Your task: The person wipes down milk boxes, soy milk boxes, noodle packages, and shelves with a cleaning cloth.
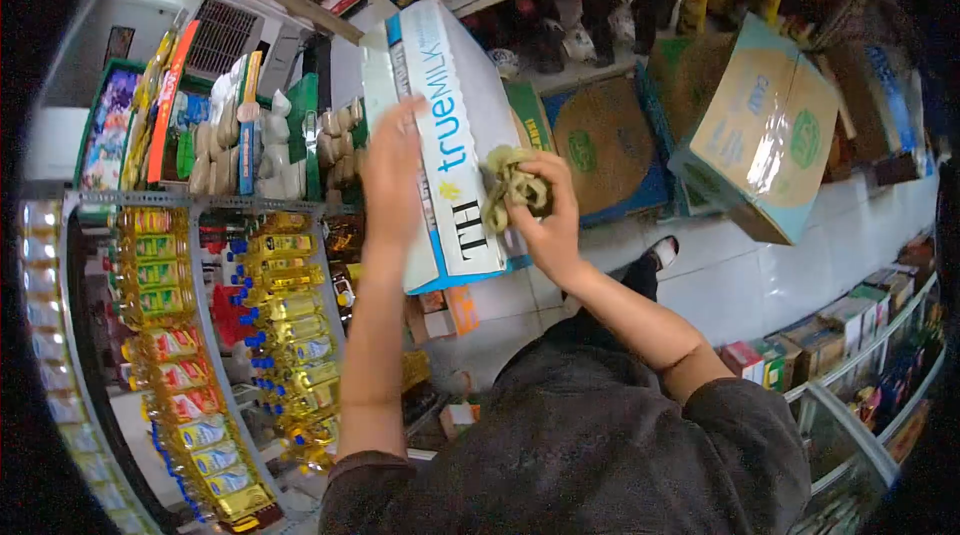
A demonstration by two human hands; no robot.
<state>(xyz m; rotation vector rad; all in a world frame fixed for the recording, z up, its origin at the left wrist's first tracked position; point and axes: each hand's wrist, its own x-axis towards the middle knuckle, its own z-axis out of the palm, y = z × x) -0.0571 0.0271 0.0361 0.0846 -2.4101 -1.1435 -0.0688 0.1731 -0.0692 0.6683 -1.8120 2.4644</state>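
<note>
A white and blue milk carton box [445, 125] printed "TH true MILK" stands tilted in front of me. My right hand [550, 220] grips a crumpled olive-green cloth [520, 185] against the box's right side, near the "TH" lettering. Over the left part of the box is my left hand [392, 170], smeared by motion, so its fingers do not show sharply.
Shelves of cooking oil bottles [290, 325] run along the left, with packets [250, 135] above them. Cardboard boxes [765, 130] stand to the right, beneath dark bottles [600, 20] on racks. At lower right is a glass-sided case [850, 415]. White tiles [735, 255] cover the floor.
</note>
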